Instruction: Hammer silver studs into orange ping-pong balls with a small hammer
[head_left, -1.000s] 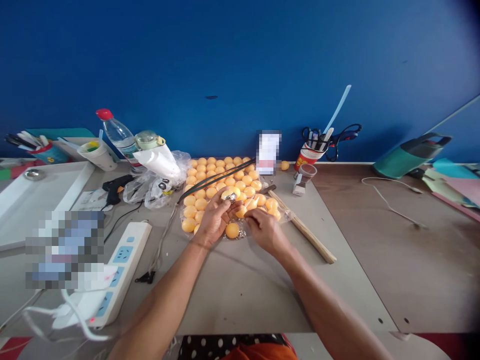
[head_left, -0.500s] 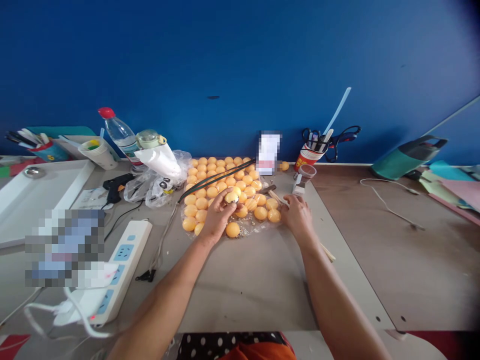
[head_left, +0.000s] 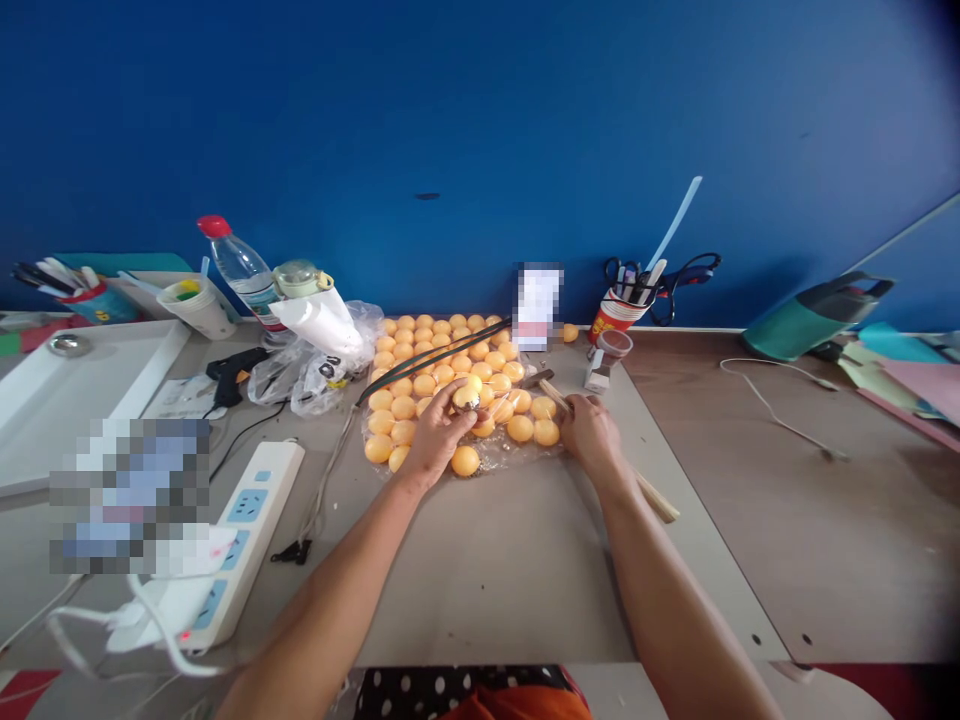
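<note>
My left hand is closed round an orange table tennis ball and holds it up over the other balls. Something dark and shiny shows on the ball's lower side, too small to make out. To the right, my right hand grips the wooden handle of a hammer; its dark head points away to the left. Rows of orange balls lie under clear plastic between and beyond my hands. A single ball rests nearest to me, with small shiny bits beside it.
A soldering-iron-like dark cord crosses the balls. A power strip, glue gun and plastic bag are at left. A red cup of tools and small round container stand behind; a green bottle lies right.
My right hand has closed round the hammer's handle, and the handle's near end has shifted slightly right. My left hand keeps the ball in nearly the same place, turned slightly.
</note>
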